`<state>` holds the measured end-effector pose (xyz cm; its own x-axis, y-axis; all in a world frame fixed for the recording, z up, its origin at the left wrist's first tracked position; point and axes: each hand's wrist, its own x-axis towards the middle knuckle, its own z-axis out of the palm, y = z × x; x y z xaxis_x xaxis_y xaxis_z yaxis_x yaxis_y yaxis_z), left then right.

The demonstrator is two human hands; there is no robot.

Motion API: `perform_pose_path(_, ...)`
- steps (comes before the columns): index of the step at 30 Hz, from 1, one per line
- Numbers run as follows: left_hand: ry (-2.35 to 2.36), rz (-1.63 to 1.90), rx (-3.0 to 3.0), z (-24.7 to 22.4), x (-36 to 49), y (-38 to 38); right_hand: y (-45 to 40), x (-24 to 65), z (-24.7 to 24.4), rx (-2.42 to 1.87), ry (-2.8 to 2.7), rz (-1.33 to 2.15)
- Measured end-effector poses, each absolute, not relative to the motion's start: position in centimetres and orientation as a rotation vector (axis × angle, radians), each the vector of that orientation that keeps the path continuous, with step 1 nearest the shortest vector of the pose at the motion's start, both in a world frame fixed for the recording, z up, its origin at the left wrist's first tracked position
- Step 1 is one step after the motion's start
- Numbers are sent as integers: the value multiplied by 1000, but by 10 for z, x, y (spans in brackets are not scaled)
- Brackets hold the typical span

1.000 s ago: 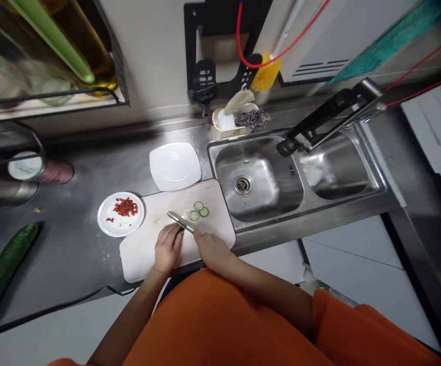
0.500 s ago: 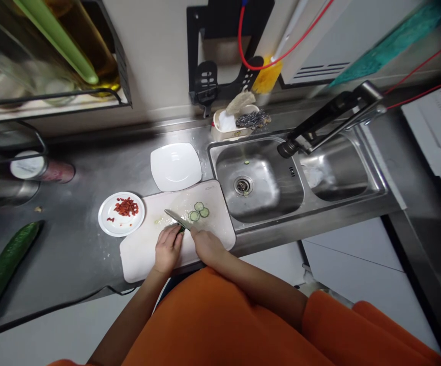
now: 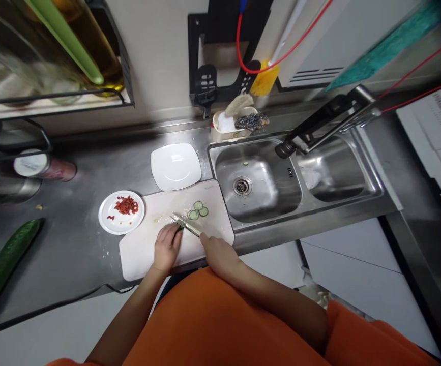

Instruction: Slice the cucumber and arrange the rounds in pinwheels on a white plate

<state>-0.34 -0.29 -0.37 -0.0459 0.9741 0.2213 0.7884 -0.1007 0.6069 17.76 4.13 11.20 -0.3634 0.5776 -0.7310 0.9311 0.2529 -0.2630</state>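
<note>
My right hand (image 3: 220, 255) is closed on the handle of a knife (image 3: 185, 225), whose blade points up and left over the white cutting board (image 3: 144, 254). Under the curled fingers of my left hand (image 3: 167, 246) is a small piece of cucumber (image 3: 181, 228), mostly hidden, with the blade right beside it. Three thin cucumber slices (image 3: 198, 209) lie on the board beyond the knife. A white plate with small red pieces (image 3: 127, 205) stands at the board's left, and an empty square white plate (image 3: 176, 166) touches its far edge.
A whole cucumber (image 3: 8, 264) lies on the steel counter (image 3: 79, 239) at the left, near a pinkish can (image 3: 62, 169). To the right is a double sink (image 3: 260, 198) with a black faucet (image 3: 312, 124). A rack of bottles (image 3: 101, 94) hangs at the upper left.
My right hand has drawn back to the right and slightly down, pulling the knife along. My left hand stays nearly in place on the cucumber piece.
</note>
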Motion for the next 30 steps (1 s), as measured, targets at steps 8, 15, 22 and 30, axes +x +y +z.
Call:
perform_pose_path(8, 1892, 895, 1951, -3, -3, -3, 39, 178, 117, 1343, 2010, -941)
perform_pose_path(15, 1906, 894, 1945, -4, -3, -3, 40, 177, 119, 1347, 2013, -953)
perform_pose_path(22, 1896, 889, 1937, -3, -3, -2, 46, 174, 122, 1352, 2000, -980)
perform_pose_path(30, 1901, 879, 1930, -2, -3, -1, 47, 171, 116, 1356, 2006, -992)
